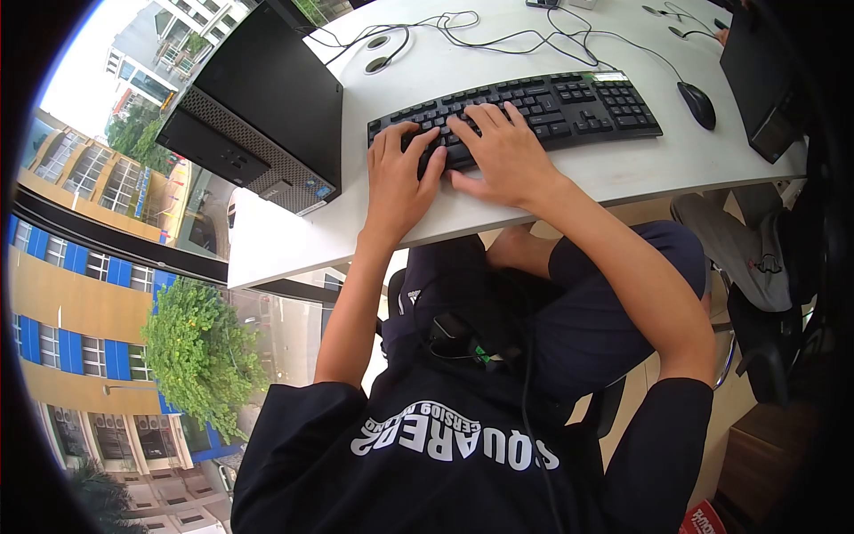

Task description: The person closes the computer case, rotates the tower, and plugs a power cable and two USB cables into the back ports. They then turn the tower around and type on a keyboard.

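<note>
A black computer keyboard point(583, 117) lies on the white desk, slightly angled. My left hand point(398, 182) rests over its left end, fingers spread and curved on the keys. Over the middle keys is my right hand point(505, 153), its fingers apart and its thumb near the front edge. Neither hand grips anything. Both palms sit at the keyboard's near side, and the keys beneath the fingers are hidden. To the right of the keyboard is a black mouse point(696, 106), apart from both hands.
A black desktop computer tower point(276, 98) stands left of the keyboard, at the window side. Cables point(498, 36) cross the back of the white desk point(307, 245). At the right is a black device point(756, 84), with part of another person's hand point(722, 36) behind it.
</note>
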The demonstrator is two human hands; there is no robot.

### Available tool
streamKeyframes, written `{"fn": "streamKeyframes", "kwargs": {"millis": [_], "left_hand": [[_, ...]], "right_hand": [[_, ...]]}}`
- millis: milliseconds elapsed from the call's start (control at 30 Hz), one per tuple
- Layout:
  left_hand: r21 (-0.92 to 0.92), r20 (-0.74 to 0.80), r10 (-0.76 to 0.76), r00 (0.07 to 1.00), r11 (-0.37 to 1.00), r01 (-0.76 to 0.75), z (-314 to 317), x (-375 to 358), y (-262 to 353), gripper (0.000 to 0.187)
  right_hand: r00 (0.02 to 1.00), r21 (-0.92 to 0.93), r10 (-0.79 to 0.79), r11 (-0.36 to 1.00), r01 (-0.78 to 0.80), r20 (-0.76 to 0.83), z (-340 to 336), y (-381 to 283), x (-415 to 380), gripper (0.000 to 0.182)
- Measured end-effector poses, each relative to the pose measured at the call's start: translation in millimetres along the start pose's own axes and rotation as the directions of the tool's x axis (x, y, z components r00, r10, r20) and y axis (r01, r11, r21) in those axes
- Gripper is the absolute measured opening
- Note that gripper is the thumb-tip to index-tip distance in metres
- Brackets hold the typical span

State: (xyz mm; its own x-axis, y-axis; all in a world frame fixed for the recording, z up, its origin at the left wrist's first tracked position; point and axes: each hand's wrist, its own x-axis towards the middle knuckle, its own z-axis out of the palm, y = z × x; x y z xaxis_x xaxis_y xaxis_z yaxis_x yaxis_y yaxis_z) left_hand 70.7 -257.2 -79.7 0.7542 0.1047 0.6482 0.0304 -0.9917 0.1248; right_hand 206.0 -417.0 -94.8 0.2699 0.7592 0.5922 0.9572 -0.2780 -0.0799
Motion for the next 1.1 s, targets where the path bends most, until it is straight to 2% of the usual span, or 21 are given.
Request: {"fn": "streamKeyframes", "kwargs": {"millis": [100, 300, 500, 700, 800, 900, 1000, 1100], "left_hand": [[-0.085, 0.006, -0.060, 0.998, 0.995, 0.060, 2, 0, 1, 0.031], [-0.176, -0.033, -0.097, 0.995, 0.980, 0.089, 2, -1, 1, 0.022], [-0.156, -0.045, -0.055, 0.997, 0.987, 0.048, 4, -2, -4, 0.021], [-0.179, -0.048, -0.079, 0.996, 0.981, 0.069, 3, -1, -1, 0.022], [-0.201, -0.061, -0.096, 0.994, 0.976, 0.082, 3, -2, -2, 0.022], [-0.197, -0.096, -0.080, 0.992, 0.979, 0.060, 4, -2, -3, 0.021], [-0.169, -0.083, -0.084, 0.993, 0.983, 0.069, 1, -1, -1, 0.018], [-0.163, -0.101, -0.066, 0.993, 0.985, 0.049, 2, -1, -1, 0.016]], "right_hand": [[0.997, 0.027, 0.018, 0.999, -0.020, 0.070, -6, 0, 6, 0.073], [0.998, 0.018, -0.047, 0.999, 0.047, 0.034, -5, 4, 2, 0.068], [0.997, 0.053, -0.063, 0.997, 0.061, 0.050, -5, 8, 5, 0.062], [0.996, 0.092, -0.085, 0.992, 0.087, -0.024, 0, 13, 5, 0.062], [0.972, -0.007, -0.164, 0.986, 0.166, -0.165, 6, 14, 4, 0.061], [0.950, -0.037, -0.226, 0.974, 0.223, -0.217, 4, 13, 4, 0.057], [0.961, 0.020, -0.234, 0.971, 0.239, -0.149, 0, 11, 5, 0.047], [0.981, 0.083, -0.185, 0.978, 0.190, -0.064, -6, 6, 6, 0.042]]}}
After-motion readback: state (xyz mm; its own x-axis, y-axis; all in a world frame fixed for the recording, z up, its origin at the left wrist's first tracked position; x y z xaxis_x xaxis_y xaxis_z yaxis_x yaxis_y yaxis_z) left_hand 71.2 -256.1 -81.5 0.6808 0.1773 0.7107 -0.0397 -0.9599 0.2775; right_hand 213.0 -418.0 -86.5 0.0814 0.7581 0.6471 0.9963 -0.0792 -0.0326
